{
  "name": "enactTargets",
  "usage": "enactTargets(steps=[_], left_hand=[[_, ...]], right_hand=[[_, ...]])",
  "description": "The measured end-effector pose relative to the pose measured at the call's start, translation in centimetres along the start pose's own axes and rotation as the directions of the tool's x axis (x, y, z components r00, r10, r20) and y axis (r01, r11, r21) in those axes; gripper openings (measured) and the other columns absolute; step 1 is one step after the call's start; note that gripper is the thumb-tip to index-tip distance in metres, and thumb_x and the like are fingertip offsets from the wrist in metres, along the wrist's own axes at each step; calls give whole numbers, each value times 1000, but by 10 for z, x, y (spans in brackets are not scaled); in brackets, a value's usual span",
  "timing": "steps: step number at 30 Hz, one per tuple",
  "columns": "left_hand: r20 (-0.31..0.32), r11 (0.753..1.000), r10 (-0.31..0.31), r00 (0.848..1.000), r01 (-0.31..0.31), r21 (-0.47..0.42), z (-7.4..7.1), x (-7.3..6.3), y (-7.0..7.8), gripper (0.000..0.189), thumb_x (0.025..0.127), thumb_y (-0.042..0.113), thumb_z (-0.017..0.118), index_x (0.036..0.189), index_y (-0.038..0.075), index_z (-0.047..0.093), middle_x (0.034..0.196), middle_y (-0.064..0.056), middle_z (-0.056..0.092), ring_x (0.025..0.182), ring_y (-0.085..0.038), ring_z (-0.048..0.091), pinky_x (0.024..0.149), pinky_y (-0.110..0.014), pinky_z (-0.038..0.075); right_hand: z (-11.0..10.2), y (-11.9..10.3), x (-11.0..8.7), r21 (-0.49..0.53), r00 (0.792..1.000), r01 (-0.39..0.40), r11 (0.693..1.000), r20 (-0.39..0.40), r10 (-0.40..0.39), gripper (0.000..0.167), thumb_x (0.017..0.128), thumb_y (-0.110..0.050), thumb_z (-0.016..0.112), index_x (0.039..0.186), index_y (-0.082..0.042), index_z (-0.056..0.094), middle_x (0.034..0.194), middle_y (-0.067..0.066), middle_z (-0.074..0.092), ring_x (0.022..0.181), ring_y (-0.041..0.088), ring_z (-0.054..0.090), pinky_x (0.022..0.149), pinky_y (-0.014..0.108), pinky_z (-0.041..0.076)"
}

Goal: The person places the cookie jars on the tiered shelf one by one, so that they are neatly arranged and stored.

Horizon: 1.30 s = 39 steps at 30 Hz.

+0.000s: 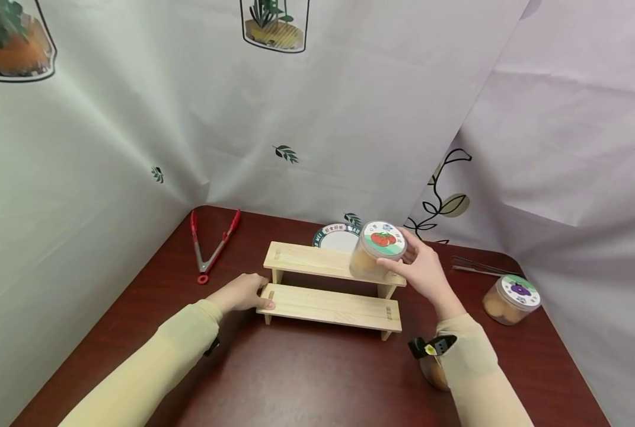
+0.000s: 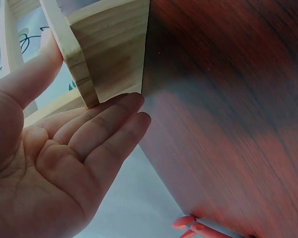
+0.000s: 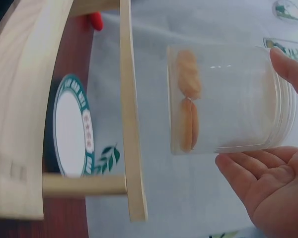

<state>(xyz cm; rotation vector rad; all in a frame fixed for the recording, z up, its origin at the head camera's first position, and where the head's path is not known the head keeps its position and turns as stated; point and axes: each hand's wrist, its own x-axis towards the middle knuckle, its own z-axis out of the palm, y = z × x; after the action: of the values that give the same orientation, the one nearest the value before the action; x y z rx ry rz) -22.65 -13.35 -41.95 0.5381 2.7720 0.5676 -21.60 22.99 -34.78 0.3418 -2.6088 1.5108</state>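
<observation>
A light wooden two-step rack [image 1: 328, 305] stands mid-table. My left hand [image 1: 245, 293] grips its left end, the thumb lying on the lower step; the left wrist view shows the straight fingers [image 2: 124, 129] against the end support [image 2: 114, 54]. With thumb and fingers on either side of the lid, my right hand [image 1: 424, 267] holds a clear plastic jar [image 1: 367, 261] with a tomato picture on top. In the right wrist view, a gap shows between the jar's base and the upper step [image 3: 130, 109]. Orange-brown pieces [image 3: 188, 99] sit at the jar's bottom.
Red-handled tongs [image 1: 205, 264] lie spread at the left back. Behind the rack is a white plate with a green patterned rim [image 1: 319, 237]. On the right stand a grape-lidded jar [image 1: 509, 299], thin metal utensils [image 1: 477, 270] and another jar [image 1: 433, 376] partly hidden by my right sleeve.
</observation>
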Motion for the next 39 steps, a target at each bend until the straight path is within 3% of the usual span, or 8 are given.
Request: enactTargets(steps=[11, 26, 39], left_hand=[[-13, 1000, -12, 1000, 12, -2, -2, 4, -1, 29, 77, 31, 78, 81, 9, 60, 65, 2, 46, 65, -15, 44, 61, -29, 36], [-10, 999, -44, 999, 44, -24, 0, 7, 6, 28, 76, 27, 79, 77, 9, 58, 65, 0, 49, 62, -14, 44, 60, -28, 36], [-4, 998, -65, 998, 65, -11, 3, 2, 0, 29, 77, 30, 78, 79, 9, 58, 64, 1, 43, 62, -14, 41, 59, -28, 33]], right_hand=[[29, -13, 17, 6, 999, 24, 1000, 31, -24, 85, 72, -38, 82, 143, -16, 41, 130, 9, 56, 120, 24, 55, 97, 41, 43], [67, -31, 43, 28, 996, 19, 999, 84, -21, 98, 68, -46, 82, 146, -11, 34, 137, 10, 51, 125, 22, 51, 100, 34, 41], [93, -25, 54, 65, 991, 22, 998, 129, -31, 93, 69, -44, 83, 144, -11, 37, 137, 5, 51, 128, 19, 47, 103, 32, 38]])
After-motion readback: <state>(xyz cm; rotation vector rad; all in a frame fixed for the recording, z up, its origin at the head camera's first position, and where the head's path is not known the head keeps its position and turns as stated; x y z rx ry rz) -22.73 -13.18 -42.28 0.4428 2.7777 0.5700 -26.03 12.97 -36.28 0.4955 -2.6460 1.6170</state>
